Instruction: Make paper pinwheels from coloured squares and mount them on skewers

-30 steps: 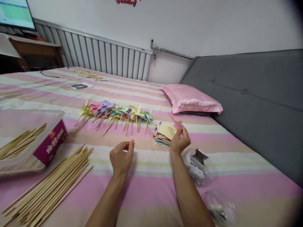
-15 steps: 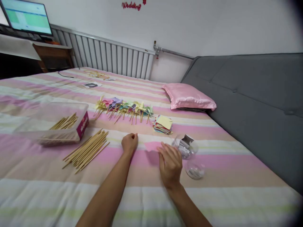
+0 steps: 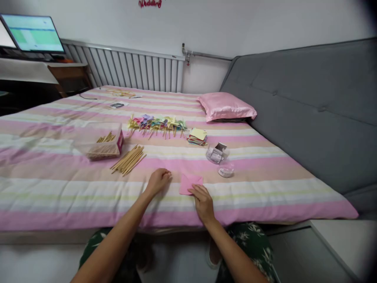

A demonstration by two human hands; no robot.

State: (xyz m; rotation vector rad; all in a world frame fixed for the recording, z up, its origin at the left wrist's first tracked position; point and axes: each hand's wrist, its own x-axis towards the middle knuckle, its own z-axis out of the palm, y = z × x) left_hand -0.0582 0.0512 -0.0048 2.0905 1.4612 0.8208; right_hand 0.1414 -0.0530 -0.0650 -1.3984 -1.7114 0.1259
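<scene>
A small pink paper square (image 3: pixel 186 182) lies near the front of the striped bed, with what look like slits at its upper corners. The fingers of my right hand (image 3: pixel 204 201) grip its lower right part, thumb side hidden. To the left of the paper, apart from it, my left hand (image 3: pixel 159 181) rests on the bedding with its fingers curled closed; whatever may be inside them is hidden. Beyond the left hand lies a loose bundle of thin wooden sticks (image 3: pixel 129 160). Past the paper, a stack of coloured paper squares (image 3: pixel 198 136) has a yellow sheet on top.
Paper pinwheels on sticks (image 3: pixel 159 124) lie in a row farther back. A clear plastic box (image 3: pixel 120 141) holds more sticks. Right of centre are a clear round container (image 3: pixel 216 154) with small contents and a smaller clear one (image 3: pixel 226 170). A pink pillow (image 3: pixel 226 107) leans near the grey headboard (image 3: pixel 300 94).
The view has pulled back, now showing the bed's front edge and my legs. My right hand has brought the pink paper down nearer me, flatter on the bed. My left hand stays curled.
</scene>
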